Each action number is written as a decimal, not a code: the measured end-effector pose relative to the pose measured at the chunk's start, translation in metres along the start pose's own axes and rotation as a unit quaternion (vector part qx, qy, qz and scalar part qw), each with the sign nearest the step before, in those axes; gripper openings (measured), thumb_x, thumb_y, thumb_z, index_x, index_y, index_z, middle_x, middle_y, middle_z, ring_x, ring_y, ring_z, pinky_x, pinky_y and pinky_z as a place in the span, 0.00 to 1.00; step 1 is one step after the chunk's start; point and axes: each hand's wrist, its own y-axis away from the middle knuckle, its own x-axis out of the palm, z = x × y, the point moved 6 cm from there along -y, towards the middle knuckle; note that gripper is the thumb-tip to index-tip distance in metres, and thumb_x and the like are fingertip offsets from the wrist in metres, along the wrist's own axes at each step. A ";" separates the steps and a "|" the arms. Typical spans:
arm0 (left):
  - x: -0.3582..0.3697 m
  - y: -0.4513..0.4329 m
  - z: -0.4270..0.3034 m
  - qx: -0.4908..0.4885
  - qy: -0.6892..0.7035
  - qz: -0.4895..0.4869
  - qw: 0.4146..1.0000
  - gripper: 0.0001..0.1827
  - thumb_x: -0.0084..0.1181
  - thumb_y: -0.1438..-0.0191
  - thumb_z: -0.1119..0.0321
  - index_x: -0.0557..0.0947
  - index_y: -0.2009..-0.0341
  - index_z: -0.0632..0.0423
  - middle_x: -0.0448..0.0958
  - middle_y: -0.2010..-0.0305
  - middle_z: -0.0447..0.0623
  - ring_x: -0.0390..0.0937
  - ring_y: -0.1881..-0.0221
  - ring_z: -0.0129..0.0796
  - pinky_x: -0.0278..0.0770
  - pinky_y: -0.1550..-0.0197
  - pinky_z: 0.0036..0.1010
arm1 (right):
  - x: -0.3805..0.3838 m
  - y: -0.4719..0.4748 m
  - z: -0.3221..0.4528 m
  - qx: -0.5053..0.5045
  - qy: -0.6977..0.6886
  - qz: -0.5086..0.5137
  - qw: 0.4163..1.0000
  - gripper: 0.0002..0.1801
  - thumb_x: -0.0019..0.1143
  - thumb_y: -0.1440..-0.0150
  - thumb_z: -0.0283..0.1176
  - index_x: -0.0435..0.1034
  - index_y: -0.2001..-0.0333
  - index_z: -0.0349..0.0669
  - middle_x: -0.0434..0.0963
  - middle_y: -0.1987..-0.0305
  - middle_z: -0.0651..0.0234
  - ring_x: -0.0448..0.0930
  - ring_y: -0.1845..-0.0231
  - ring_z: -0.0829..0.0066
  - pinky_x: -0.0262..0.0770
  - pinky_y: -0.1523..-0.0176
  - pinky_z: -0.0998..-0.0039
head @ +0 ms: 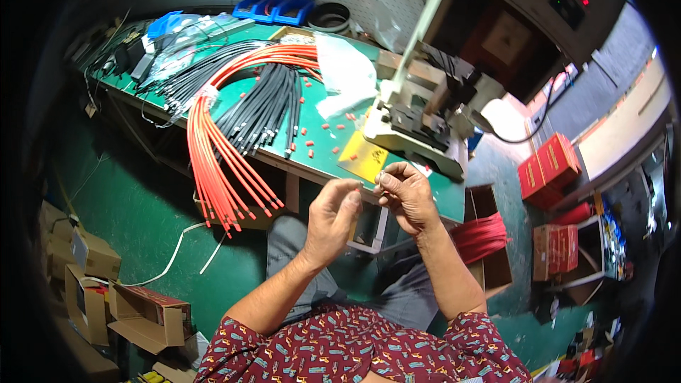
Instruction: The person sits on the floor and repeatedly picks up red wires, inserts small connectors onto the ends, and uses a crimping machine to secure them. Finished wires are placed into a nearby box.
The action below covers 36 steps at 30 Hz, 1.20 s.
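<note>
My left hand [334, 218] is raised before the table's front edge, its thumb and fingertips pinching a small piece with a red part. Close by on the right, my right hand [407, 194] pinches a small metallic-looking piece, too small to identify. Beyond them a yellow sheet [363, 155] with small dark bits lies on the green tabletop, beside a bench press [420, 122]. Small red sleeves [310, 143] are scattered to its left. A bundle of red cables [213, 170] hangs over the front edge, with black cables [260, 109] behind it.
A white plastic bag [346, 72] covers part of the cables. Blue bins [274, 9] stand at the back. Under the table's right end is an open carton [492, 276] with a red cable coil [481, 236]. More cartons [146, 314] stand on the floor at lower left.
</note>
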 end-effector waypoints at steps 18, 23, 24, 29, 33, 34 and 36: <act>0.066 0.017 0.009 -0.042 -0.116 0.120 0.985 0.08 0.60 0.34 0.71 0.82 0.56 0.62 0.79 0.63 0.43 0.74 0.61 0.21 0.75 0.57 0.21 | -0.046 0.080 0.028 -0.108 0.091 0.007 0.990 0.10 0.68 0.41 0.22 0.80 0.56 0.31 0.85 0.60 0.62 0.83 0.62 0.77 0.82 0.55 0.76; 0.070 0.017 0.010 -0.043 -0.117 0.119 0.985 0.08 0.60 0.34 0.71 0.82 0.56 0.62 0.80 0.64 0.43 0.74 0.62 0.21 0.75 0.58 0.20 | -0.051 0.080 0.027 -0.114 0.094 0.013 0.989 0.09 0.69 0.42 0.22 0.81 0.57 0.31 0.85 0.60 0.61 0.83 0.62 0.77 0.82 0.55 0.75; 0.071 0.017 0.010 -0.043 -0.118 0.117 0.985 0.07 0.60 0.34 0.71 0.82 0.56 0.62 0.80 0.64 0.43 0.74 0.62 0.21 0.75 0.58 0.20 | -0.051 0.080 0.028 -0.115 0.098 0.014 0.988 0.09 0.69 0.42 0.22 0.81 0.57 0.31 0.85 0.60 0.61 0.83 0.62 0.77 0.82 0.55 0.75; 0.070 0.017 0.013 -0.034 -0.126 0.113 0.985 0.06 0.60 0.35 0.73 0.82 0.57 0.62 0.81 0.66 0.44 0.75 0.64 0.21 0.76 0.61 0.20 | -0.049 0.080 0.031 -0.108 0.116 0.010 0.987 0.10 0.69 0.43 0.22 0.81 0.57 0.31 0.85 0.60 0.61 0.83 0.62 0.76 0.82 0.55 0.75; 0.071 0.017 0.006 -0.011 -0.154 0.123 0.980 0.05 0.60 0.36 0.74 0.83 0.58 0.62 0.80 0.69 0.44 0.73 0.68 0.20 0.74 0.65 0.20 | -0.048 0.081 0.033 -0.095 0.125 0.011 0.988 0.09 0.70 0.43 0.22 0.81 0.58 0.31 0.85 0.61 0.61 0.84 0.63 0.76 0.83 0.55 0.75; 0.071 0.017 0.005 -0.004 -0.165 0.132 0.977 0.05 0.60 0.36 0.74 0.83 0.59 0.62 0.79 0.69 0.42 0.72 0.68 0.19 0.73 0.66 0.20 | -0.048 0.081 0.033 -0.092 0.128 0.011 0.987 0.09 0.70 0.43 0.22 0.81 0.58 0.31 0.85 0.61 0.61 0.84 0.63 0.76 0.83 0.55 0.75; 0.070 0.017 0.003 0.015 -0.184 0.140 0.973 0.05 0.61 0.37 0.75 0.83 0.59 0.62 0.79 0.70 0.43 0.71 0.70 0.19 0.72 0.68 0.20 | -0.048 0.081 0.033 -0.081 0.129 0.019 0.988 0.09 0.70 0.43 0.22 0.82 0.58 0.31 0.85 0.61 0.61 0.84 0.63 0.76 0.83 0.55 0.75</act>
